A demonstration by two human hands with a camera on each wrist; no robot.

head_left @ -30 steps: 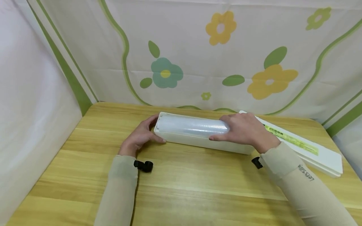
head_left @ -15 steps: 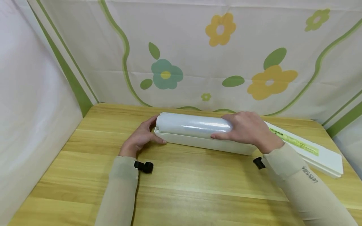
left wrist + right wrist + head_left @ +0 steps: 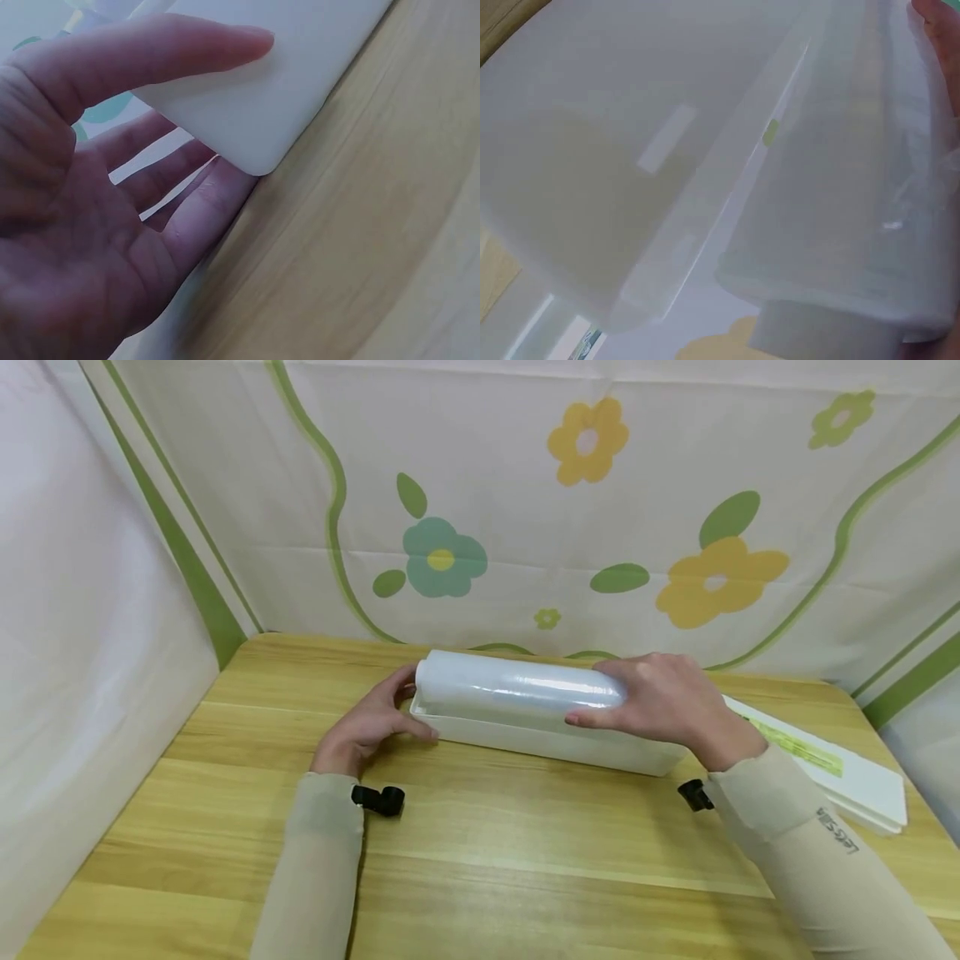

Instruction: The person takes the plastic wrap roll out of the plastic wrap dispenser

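A long white plastic tray (image 3: 525, 739) lies across the wooden table (image 3: 480, 843). My right hand (image 3: 660, 702) grips a roll of clear cling film (image 3: 517, 687) near its right end and holds it a little above the tray; the film roll (image 3: 855, 225) fills the right wrist view above the tray (image 3: 592, 187). My left hand (image 3: 371, 722) holds the tray's left end, thumb on the front wall and fingers behind. The left wrist view shows that thumb (image 3: 165, 52) lying on the tray (image 3: 255, 97) corner.
A white lid (image 3: 832, 768) with a yellow-green label lies at the right behind my right arm, near the table's right edge. Flowered cloth (image 3: 525, 510) hangs close behind the table and a white cloth wall (image 3: 82, 652) stands at the left.
My right hand has lifted the film roll up out of the tray, from lying inside it to hanging just above the rim. The left hand has stayed on the tray's end.
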